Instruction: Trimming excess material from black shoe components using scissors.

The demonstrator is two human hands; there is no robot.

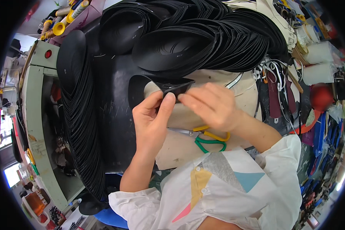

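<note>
A thin, glossy black curved piece (138,90), like a shoe upper, is bent into a loop above the worktable. My left hand (151,117) pinches its near edge between thumb and fingers. At the piece's right edge, my right hand (214,105) has its fingers pressed together in a pinch; whatever lies between those fingertips is hidden. Below the hands, scissors with yellow and green handles (212,146) lie on a beige cloth-like sheet (172,151). The scissors' blades point left, toward my left wrist.
Fanned stacks of similar black pieces lie at the back (176,50) and down the left side (82,122). A grey-green metal cabinet (36,134) with a red button stands left. Thread spools (59,27) are at the far left; white straps (274,73) and a wooden stick (295,80) lie right.
</note>
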